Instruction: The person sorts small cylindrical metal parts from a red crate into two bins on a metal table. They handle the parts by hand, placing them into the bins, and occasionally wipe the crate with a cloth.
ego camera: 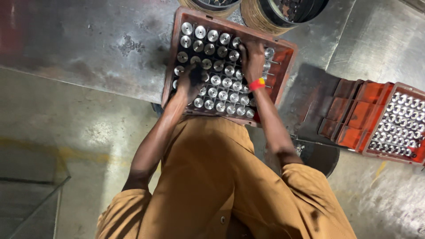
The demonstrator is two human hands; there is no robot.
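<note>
Both hands rest palm-down, fingers spread, on metal cylinders (215, 79) in red tray (283, 66): left hand (191, 82), right hand (251, 57); grasp unclear. Risk: pressing could tip the upright pieces.

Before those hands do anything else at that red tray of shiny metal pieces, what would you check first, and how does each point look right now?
1. Red plastic tray rests flat on the grey metal table: ok.
2. Round silver metal parts stand in neat rows in the tray: ok on the left; the right-hand columns look unfilled.
3. Left hand is on the parts: ok, but whether it grips one, cannot tell.
4. Right hand is laid over the parts near the tray's right side: ok; grip, cannot tell.
5. Second red tray of silver parts at the right sits tilted: not ok.
6. Round containers behind the tray stand apart from both hands: ok.
</note>
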